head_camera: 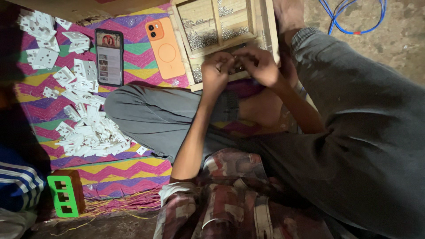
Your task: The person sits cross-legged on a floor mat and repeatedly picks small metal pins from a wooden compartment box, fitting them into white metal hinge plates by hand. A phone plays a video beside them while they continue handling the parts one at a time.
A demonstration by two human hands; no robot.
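Sitting cross-legged on the mat with the wooden tray parked right past my knee, so the little metal bits in its compartments are an easy reach. Both hands meet over the tray's near edge: left hand and right hand, fingers curled in and pinching some small part between them. It's mostly hidden by my fingertips, so I can't tell which way it points or where its long axis runs; looks dark and tiny, that's about it. I hold it close over the tray so anything that slips lands back in there, I'd guess. Left of the tray lie two phones: the orange one face down just beside it, the dark one further left with its screen lit, both long axis running away from me. The pile of white plastic plates is well left of the tray, past my knee. A green block sits far from the tray, down by the mat's near corner.
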